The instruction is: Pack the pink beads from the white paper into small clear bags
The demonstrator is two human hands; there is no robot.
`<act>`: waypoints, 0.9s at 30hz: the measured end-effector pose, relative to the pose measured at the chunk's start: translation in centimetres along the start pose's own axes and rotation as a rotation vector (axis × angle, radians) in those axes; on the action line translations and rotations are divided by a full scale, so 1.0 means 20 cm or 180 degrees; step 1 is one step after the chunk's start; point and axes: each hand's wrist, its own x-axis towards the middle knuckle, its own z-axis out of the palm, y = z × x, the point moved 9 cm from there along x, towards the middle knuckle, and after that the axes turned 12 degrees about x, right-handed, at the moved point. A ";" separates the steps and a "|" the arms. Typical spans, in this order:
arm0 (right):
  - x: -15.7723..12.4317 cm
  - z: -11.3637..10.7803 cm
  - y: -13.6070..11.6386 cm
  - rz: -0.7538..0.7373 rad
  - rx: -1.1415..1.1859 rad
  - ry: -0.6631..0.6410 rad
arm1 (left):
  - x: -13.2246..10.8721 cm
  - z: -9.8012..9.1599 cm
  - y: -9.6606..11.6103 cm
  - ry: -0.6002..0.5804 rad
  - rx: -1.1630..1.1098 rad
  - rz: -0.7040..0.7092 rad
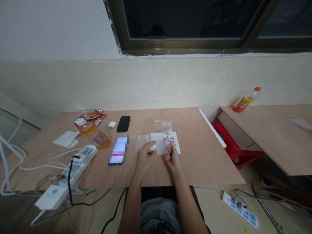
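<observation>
**Clear plastic bag (143,141):** long axis lies crosswise on the table, roughly parallel to the near edge; the open end cannot be identified.
**Position:** flat on the plywood tabletop (200,162), overlapping the left part of the white sheet (174,143), directly under both hands.
**Material:** thin, glossy, translucent film, creased and soft in outline.
**Left hand (145,158):** fingers extended across the bag, thumb near the middle; clamping cannot be determined.
**Right hand (172,157):** fingertips pinched together on a pink piece (169,149) at the bag's right end.
**Hand spacing:** apart, with only a narrow gap between them.
**Pink pieces (167,139):** small, scattered on the white sheet.
**Small clear bag (163,126):** rectangular, with pink contents, just beyond the white sheet.
**Left of work area:** black smartphone (123,123), white earbud case (112,124), a pixelated flat object (118,150), orange drink bottle lying on its side (94,131), foil snack packets (90,117), folded tissue (65,139), white power strip (80,159).
**Right of table:** red plastic stool (234,144), second wooden table (273,136), orange-capped bottle (246,100).
</observation>
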 end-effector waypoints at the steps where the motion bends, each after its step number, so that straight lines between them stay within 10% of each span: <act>1: 0.00 0.00 0.00 0.0008 0.0038 -0.0006 | 0.00 0.00 0.00 0.0005 0.0013 -0.0005; 18: 0.01 -0.04 -0.02 -0.0201 0.0096 0.0274 | -0.02 0.05 0.00 -0.0427 -0.0045 -0.0223; 27: 0.11 -0.04 -0.27 -0.0970 -0.1305 0.0263 | 0.01 -0.08 -0.11 0.0161 -0.0567 -0.0439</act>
